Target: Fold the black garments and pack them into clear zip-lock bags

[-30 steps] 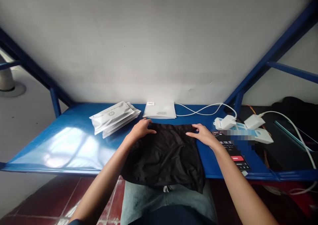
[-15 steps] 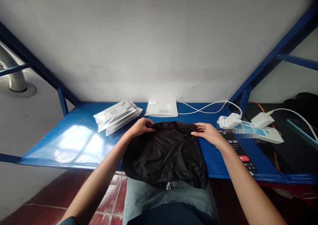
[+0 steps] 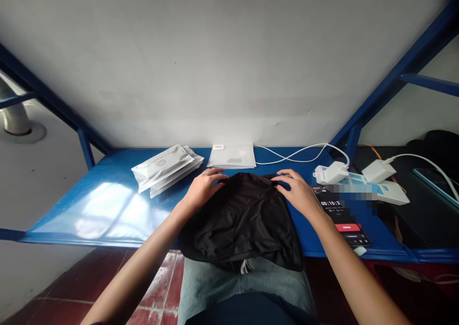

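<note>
A piece of smooth black cloth (image 3: 244, 224), wrinkled and roughly square, lies over the front of the table and hangs down onto my lap. Its exact kind I cannot make out. My left hand (image 3: 205, 189) holds the cloth's far left corner, thumb on the near side and fingers reaching over the far edge. At the far right corner, my right hand (image 3: 294, 190) grips the cloth between thumb and fingers. Between the two hands the far edge bulges up in a rounded fold. Parts of the fingertips are hidden by the fabric.
Several white printed packets (image 3: 163, 167) lie stacked at the back left of the blue table (image 3: 89, 186). A flat white packet (image 3: 232, 156) rests against the wall. On the right are a phone (image 3: 346, 227), a power strip (image 3: 389, 191) with chargers, and white cables (image 3: 287, 158).
Both hands have come slightly closer together, with their fingers shifted on the cloth. Its far edge, nearly straight before, now rises in a fold. The view has turned slightly.
</note>
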Demonstrator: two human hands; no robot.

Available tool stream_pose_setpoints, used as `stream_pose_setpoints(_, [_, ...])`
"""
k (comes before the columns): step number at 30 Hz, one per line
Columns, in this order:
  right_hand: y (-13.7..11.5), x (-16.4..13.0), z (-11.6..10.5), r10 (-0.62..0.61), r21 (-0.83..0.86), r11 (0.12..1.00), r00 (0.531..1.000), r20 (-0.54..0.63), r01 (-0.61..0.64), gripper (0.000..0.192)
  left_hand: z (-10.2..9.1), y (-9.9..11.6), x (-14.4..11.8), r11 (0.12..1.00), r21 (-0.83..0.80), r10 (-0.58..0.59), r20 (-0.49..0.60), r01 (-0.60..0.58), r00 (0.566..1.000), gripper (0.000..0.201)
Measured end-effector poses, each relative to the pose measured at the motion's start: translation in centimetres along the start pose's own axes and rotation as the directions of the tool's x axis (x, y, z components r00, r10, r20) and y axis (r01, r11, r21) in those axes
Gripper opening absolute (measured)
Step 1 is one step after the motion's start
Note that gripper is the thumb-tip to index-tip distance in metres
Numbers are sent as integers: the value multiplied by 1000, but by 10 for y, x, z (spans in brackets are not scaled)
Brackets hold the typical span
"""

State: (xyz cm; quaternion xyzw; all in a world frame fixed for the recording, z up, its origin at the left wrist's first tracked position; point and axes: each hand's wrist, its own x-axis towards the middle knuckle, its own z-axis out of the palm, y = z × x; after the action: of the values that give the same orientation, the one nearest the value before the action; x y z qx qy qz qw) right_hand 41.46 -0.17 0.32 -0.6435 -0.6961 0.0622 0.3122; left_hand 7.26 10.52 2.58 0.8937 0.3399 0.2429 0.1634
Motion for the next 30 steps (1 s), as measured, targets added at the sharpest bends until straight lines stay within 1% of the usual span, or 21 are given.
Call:
stream_pose_setpoints(1, [2,0,0,-20,7,1000,1000,-7,20,21,-1,-1,0,1000,-13,29,-5,-29,1000,25])
stream_pose_setpoints(3, [5,-1,-1,-43,25,999,999,-13,43,20,-5,-3,0,994,-92,55,44,-51,998,23])
stream_pose_setpoints(5, [7,-4,-4,-56,41,998,998,-12,56,19,-10,-6,-2,986,-164,41,137,-18,990,26])
stream_pose_setpoints(7, [7,-10,-8,-79,59,995,997,-16,79,18,-16,-9,-6,981,-193,26,206,15,978,28])
stream_pose_setpoints(9, [7,-18,-12,-109,71,991,994,-23,111,17,-19,-11,-12,977,-214,51,214,-4,976,25])
stream_pose_setpoints(11, [6,-27,-16,-133,60,989,991,-25,134,19,-22,-12,-20,972,-230,100,197,-53,975,20])
stream_pose_setpoints(14, [5,-39,-20,-176,-7,984,984,27,176,26,-25,-11,-31,976,-169,167,190,-135,968,23])
stream_pose_setpoints(16, [3,-45,-22,-216,-67,973,972,88,222,33,-29,-5,-36,977,-67,214,226,-204,950,27])
stream_pose_setpoints(18, [-3,-50,-23,-245,-120,959,963,112,258,39,-31,7,-41,966,30,241,241,-256,940,33])
stream_pose_setpoints(20, [-13,-56,-25,-262,-131,953,960,94,273,42,-32,23,-48,965,72,237,185,-253,954,37])
stream_pose_setpoints(22, [-26,-64,-26,-292,-88,950,951,98,301,43,-31,42,-59,966,76,234,149,-247,961,37])
stream_pose_setpoints(23, [-31,-69,-27,-319,-57,943,939,125,328,44,-29,50,-65,962,77,246,170,-261,954,39])
stream_pose_setpoints(24, [-36,-74,-28,-350,-30,933,922,164,359,45,-28,57,-72,955,80,265,213,-287,940,44])
stream_pose_setpoints(26, [-41,-84,-30,-405,10,909,875,265,418,50,-24,67,-87,935,85,301,330,-346,895,63])
stream_pose_setpoints(28, [-39,-94,-34,-436,47,891,824,361,451,58,-21,69,-101,924,83,308,413,-372,857,80])
stream_pose_setpoints(30, [-33,-102,-37,-446,84,884,779,439,459,69,-18,66,-112,921,88,299,462,-378,835,87])
